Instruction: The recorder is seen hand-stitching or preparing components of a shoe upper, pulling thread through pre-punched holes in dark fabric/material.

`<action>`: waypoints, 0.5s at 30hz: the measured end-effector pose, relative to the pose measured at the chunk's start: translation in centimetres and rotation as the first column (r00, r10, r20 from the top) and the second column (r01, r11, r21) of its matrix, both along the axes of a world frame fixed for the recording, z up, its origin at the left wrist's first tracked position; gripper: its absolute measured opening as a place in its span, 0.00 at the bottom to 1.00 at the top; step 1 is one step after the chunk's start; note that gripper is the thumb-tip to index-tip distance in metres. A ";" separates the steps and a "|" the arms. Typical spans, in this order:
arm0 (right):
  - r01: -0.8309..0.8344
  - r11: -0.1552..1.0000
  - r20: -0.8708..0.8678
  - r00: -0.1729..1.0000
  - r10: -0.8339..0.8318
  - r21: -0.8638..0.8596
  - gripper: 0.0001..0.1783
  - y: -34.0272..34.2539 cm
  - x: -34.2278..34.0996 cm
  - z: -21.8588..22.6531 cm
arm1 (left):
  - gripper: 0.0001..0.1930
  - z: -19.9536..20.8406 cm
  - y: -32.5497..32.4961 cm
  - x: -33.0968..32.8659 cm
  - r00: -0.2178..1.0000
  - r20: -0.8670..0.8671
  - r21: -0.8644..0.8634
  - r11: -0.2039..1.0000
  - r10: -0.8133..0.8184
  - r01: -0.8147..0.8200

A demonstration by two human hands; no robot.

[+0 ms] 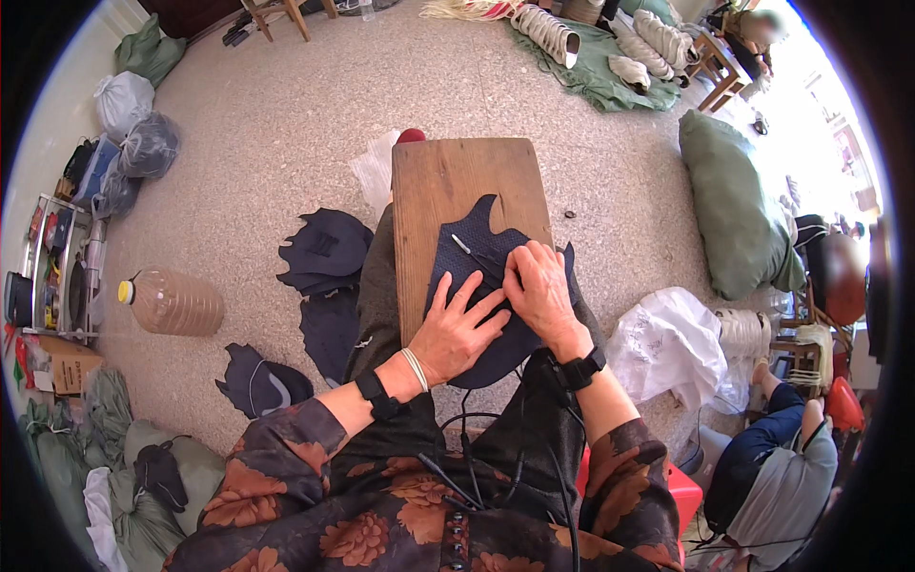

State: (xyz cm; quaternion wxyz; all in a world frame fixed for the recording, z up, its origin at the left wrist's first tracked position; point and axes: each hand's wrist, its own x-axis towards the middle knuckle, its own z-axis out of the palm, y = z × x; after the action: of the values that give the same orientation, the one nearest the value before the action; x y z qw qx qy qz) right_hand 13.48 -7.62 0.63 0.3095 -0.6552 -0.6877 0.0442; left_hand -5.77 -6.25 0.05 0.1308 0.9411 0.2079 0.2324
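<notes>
A dark navy piece of fabric point(448, 259) with a jagged, pointed edge lies on a wooden board point(462, 176) over my lap. My left hand point(448, 334) rests on the fabric with its fingers spread and stretched forward. Beside it, my right hand point(543, 294) is closed in a pinch over the right part of the fabric; what lies between its fingertips is hidden. A small, thin, whitish stick-like object point(461, 244) lies on the fabric ahead of my fingers. The fabric's near end hangs over the board's edge towards me.
More navy cut pieces point(326, 250) lie on the floor left of my legs, near a large yellow-capped plastic bottle point(174, 301). To the right are a white bag point(667, 345) and a stuffed green sack point(736, 205). Other people point(777, 467) sit along the right side.
</notes>
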 end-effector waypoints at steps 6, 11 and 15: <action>-0.008 0.999 -0.030 1.000 0.007 -0.032 0.05 0.0 -0.1 0.1 | 0.16 -0.1 0.0 -0.1 1.000 -0.015 0.009 1.000 0.006 -0.006; -0.005 1.000 -0.033 0.999 0.005 -0.006 0.05 -0.1 0.0 -0.1 | 0.16 -0.1 -0.1 0.0 1.000 -0.008 0.011 1.000 0.004 -0.004; -0.023 0.999 -0.093 0.996 0.018 -0.048 0.03 -0.9 0.5 0.9 | 0.17 0.1 -0.3 0.0 1.000 -0.002 0.001 1.000 -0.001 0.001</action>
State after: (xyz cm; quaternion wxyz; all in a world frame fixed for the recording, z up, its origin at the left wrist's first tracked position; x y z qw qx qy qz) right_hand 13.99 -8.47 1.53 0.3244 -0.6528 -0.6781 0.0942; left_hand -5.72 -6.51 0.19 0.1301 0.9415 0.2077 0.2314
